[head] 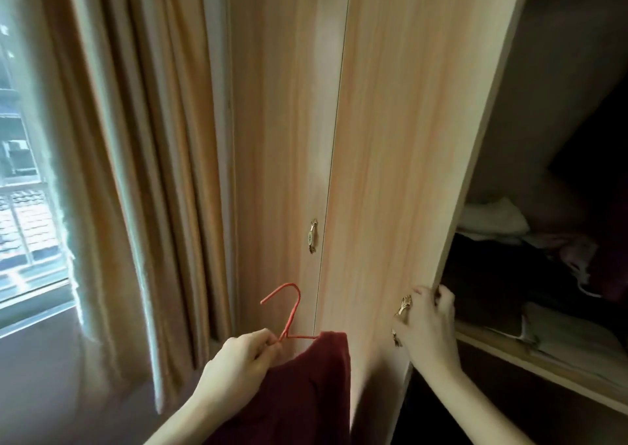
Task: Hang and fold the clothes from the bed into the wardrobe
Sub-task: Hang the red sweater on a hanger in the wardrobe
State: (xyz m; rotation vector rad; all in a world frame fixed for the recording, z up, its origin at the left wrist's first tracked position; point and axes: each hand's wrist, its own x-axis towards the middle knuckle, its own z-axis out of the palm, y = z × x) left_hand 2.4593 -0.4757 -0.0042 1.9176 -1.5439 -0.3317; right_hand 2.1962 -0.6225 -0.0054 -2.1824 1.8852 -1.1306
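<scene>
Two hands are in view, and each of yours is busy. Your left hand point(242, 359) pinches the red hanger point(289, 312) just below its hook, fingers curled round the wire at the neck, so the hook stands up and tilts to the left in front of the closed door point(282, 122). The garment point(299, 397) hangs from that hanger: a dark maroon cloth, plain and unpatterned, its top edge draped over the hanger's right shoulder and the rest falling straight down out of the bottom of the view, beside your left wrist. It sits low in the middle, between your two forearms and against the foot of the doors. Your right hand point(429, 325) grips the free edge of the open door point(407, 139), fingers curled round that edge with the palm lying over the door's brass handle point(402, 305), which is partly covered. A matching handle point(312, 235) shows on the closed door. Past the open door, the wardrobe point(543, 373) shows a shelf holding folded clothes: a pale folded piece point(492, 218) on top at the back, a dark stack point(486, 285) beneath it, and flat pale folded cloth point(571, 339) near the shelf's front lip. Further in, the space is too dark to read. To the left hang beige curtains point(153, 139) beside a bright window point(23, 206).
</scene>
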